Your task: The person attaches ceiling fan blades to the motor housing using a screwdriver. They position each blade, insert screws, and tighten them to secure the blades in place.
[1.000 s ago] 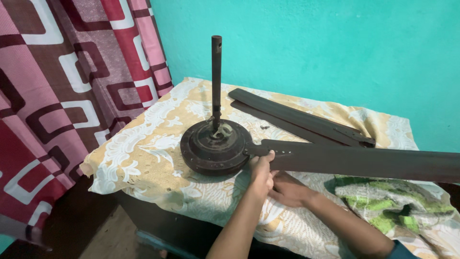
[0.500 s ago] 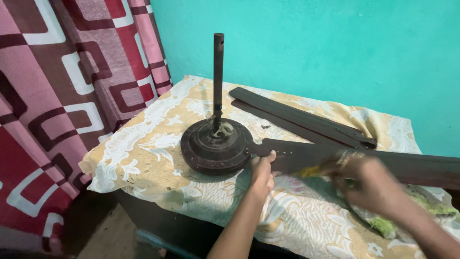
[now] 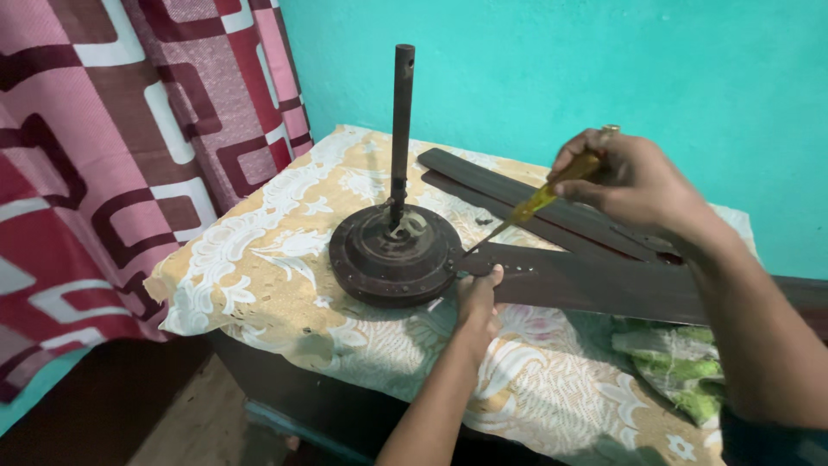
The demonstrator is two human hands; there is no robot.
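Right hand was clamped around the yellow handle of a screwdriver, fingers wrapped tight, tool angled down and to the left. Its thin shaft ran to the root of the blade, tip at or just beside the screw holes there; actual contact was too small to tell. 1 s ago that hand was low by the blade with no tool visible; 0.5 s ago it was a blur to the right with something yellow in it. So the tool got picked up and brought to the joint, which suggests screw work at the blade root was starting.

Left hand pressed on the near edge of the blade root, fingers curled over it, same spot as in both earlier frames. It was steadying the part.

Blade: long, flat, dark brown, matte, running off right. It met the motor, a round, dark, worn metal disc with a rim of small holes. A straight dark rod stood upright from its centre. 2 more blades lay stacked on the far side.

All sat on a yellow-and-white floral cloth, slightly rumpled. Green rag near right. Red patterned curtain left, teal wall behind.
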